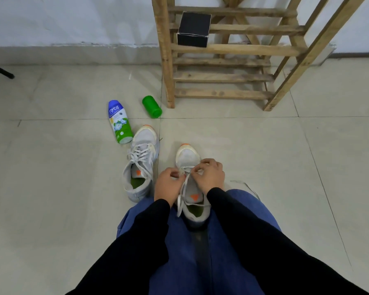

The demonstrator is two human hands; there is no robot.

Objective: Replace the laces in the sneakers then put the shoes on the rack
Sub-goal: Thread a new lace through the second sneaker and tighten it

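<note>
Now, both hands work at the near sneaker (188, 156) on the floor (264, 167).
Left hand (167, 185) and right hand (211, 177) each pinch the white lace (184, 186) with curled fingers (203, 162) near the toe, a loose end trailing toward 6 o'clock. The second sneaker (141, 165) stands just beside at 10 o'clock, a powder bottle (118, 122) and green canister (151, 107) lie at 11, and the wooden rack (222, 77) with a black box (193, 29) stands at 12 to 1.

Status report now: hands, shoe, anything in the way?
Left hand, right hand pinching lace on near shoe. Second shoe laced, on floor. Bottle beside it; rack ahead.
</note>
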